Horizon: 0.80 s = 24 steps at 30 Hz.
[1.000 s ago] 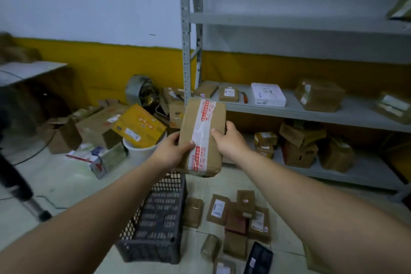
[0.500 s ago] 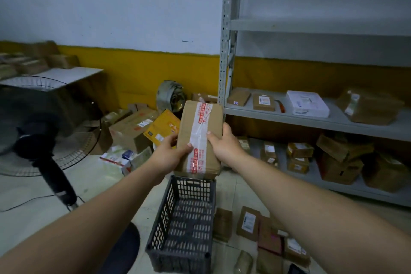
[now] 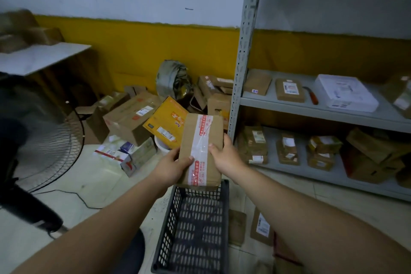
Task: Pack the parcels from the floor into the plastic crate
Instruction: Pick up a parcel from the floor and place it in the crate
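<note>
While the left hand point(image 3: 171, 168) grips one side of a taped cardboard parcel point(image 3: 201, 151) and the right hand point(image 3: 225, 155) grips the other, thumbs on its face, the parcel hangs above the far end of a dark plastic crate point(image 3: 193, 229) below both hands. More parcels point(image 3: 260, 227) lie on the floor under the right forearm.

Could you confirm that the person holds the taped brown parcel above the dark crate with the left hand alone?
Not quite: the head view shows both the left hand and the right hand gripping the taped brown parcel above the dark crate.
</note>
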Tool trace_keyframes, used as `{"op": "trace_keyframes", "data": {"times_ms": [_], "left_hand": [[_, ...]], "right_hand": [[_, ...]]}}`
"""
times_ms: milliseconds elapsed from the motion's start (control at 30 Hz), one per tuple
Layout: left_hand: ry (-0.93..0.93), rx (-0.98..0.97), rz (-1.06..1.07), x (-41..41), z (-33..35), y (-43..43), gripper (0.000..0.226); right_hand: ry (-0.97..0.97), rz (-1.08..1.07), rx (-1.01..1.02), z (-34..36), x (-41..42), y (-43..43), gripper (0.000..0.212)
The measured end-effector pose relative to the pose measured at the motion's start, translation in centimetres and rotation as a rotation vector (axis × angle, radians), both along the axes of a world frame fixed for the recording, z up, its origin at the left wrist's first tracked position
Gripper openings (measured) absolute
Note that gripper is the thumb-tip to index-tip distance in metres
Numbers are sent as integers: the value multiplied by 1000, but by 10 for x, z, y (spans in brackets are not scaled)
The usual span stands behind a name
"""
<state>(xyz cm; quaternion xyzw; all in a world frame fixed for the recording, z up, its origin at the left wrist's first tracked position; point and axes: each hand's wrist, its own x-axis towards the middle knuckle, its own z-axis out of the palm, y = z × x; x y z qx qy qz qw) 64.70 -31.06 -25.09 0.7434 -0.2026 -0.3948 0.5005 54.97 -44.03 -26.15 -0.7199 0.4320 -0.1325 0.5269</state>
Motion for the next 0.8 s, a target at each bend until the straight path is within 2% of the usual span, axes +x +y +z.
{"op": "trace_keyframes", "data": {"times_ms": [100,300,367,567,700,800], "left_hand": [[39,13,-38,28,-39,-13,45],[77,56,-60,70,-155,-33,46],[70,83,-36,80,-206,-40,42],[59,192,2,90,-389,-52,50],[100,227,15,95,-502,-51,40],[53,265,23,98,-574,-51,37]], "right_hand": [[38,-38,10,-42,29,-10,51],[118,-75,81,-171,72,-23,52],[145,-76,87,-222,81,-31,52],[207,-80,118,-404,98,-40,50],[261,-71,130,-518,109,-39,50],[277,-56,95,-593,114,-39,44]]}}
